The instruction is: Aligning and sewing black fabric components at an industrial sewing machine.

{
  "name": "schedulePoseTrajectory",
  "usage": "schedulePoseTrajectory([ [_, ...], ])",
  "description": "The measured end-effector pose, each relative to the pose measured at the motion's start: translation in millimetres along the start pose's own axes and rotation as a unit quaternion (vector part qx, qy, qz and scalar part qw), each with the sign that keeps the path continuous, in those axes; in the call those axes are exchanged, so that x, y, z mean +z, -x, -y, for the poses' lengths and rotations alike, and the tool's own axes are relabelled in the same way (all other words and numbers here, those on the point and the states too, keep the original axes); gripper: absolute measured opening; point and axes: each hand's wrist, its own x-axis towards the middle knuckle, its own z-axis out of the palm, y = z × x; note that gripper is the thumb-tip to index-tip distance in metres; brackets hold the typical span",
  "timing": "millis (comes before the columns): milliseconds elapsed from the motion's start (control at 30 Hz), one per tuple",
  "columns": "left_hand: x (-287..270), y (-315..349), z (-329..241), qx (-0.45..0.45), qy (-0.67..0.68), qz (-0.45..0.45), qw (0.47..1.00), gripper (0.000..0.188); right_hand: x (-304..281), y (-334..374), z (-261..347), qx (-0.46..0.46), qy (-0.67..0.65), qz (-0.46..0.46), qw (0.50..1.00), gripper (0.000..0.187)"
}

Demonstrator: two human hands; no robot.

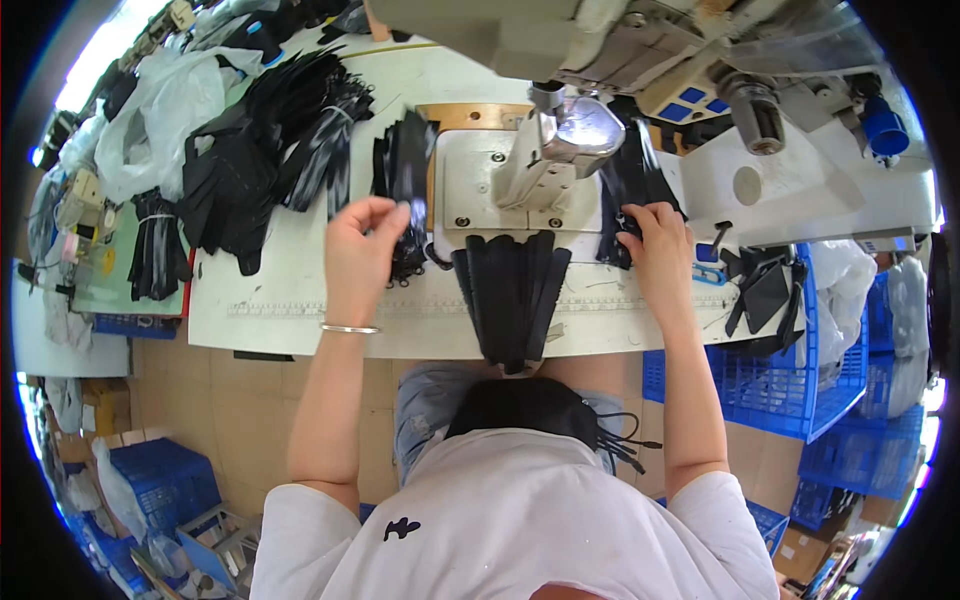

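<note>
Head view, left grip [357, 247] at glossy strips [405, 165], right grip [662, 250] at flat black pieces [632, 175], both holds unclear

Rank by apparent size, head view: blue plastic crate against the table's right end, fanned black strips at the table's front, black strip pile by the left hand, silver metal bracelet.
1. Blue plastic crate
2. Fanned black strips and black strip pile (too alike)
3. Silver bracelet

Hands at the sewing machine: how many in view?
2. The left hand is at the black strips left of the machine's white plate; the right hand is at the dark strips right of it. Neither is hidden.
</note>
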Motion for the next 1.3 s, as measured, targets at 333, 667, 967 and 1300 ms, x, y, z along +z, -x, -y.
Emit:
schedulePoseTrajectory([
  [333, 22, 50, -22, 0.164, -0.073, -0.045, 0.983, 0.013, -24, -19, -2, 0.284, -0.431, -0.076, 0.853, 0.01],
  [667, 91, 100, -33, -0.189, 0.2, 0.322, 0.906, 0.025, -58, 92, 76, 0.25, -0.586, 0.195, 0.746, 0.01],
  [967, 58, 93, -15, 0.193, -0.211, 0.123, 0.95, 0.03, -62, 86, 78, 0.254, -0.559, 0.223, 0.758, 0.027],
  [1300, 42, 81, -10, -0.041, -0.137, 0.255, 0.956, 0.026, -35, 62, 66, 0.293, -0.601, 0.267, 0.694, 0.012],
])
